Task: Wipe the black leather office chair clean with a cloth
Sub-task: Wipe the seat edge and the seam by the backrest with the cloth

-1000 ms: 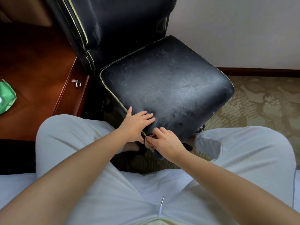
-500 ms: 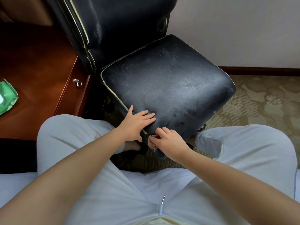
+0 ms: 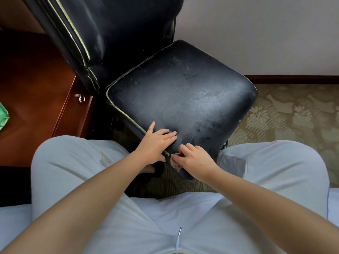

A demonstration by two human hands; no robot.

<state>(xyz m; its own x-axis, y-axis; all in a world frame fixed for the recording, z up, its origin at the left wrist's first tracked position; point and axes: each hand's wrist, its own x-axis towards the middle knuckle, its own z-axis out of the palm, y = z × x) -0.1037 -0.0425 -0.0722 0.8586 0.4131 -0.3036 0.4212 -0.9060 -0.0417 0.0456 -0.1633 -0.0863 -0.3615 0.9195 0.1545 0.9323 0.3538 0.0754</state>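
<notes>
The black leather office chair stands in front of my knees, its worn, scuffed seat (image 3: 183, 96) turned cornerwise toward me and its backrest (image 3: 102, 30) at the upper left. My left hand (image 3: 156, 143) rests flat on the seat's near corner, fingers straight and spread. Right beside it, my right hand (image 3: 192, 160) is curled over the seat's front edge and pinches a small, crumpled, soiled cloth (image 3: 175, 164) against the piping. Most of the cloth is hidden under my fingers.
A reddish wooden desk (image 3: 33, 107) with a ring-pull drawer (image 3: 80, 98) stands left of the chair, a green packet (image 3: 3, 116) on its top. Patterned carpet (image 3: 293, 116) lies to the right, below a white wall and dark skirting. My legs in pale trousers fill the foreground.
My right hand has shifted slightly along the seat's front edge with the cloth. My left hand stays pressed on the corner. The view has barely moved.
</notes>
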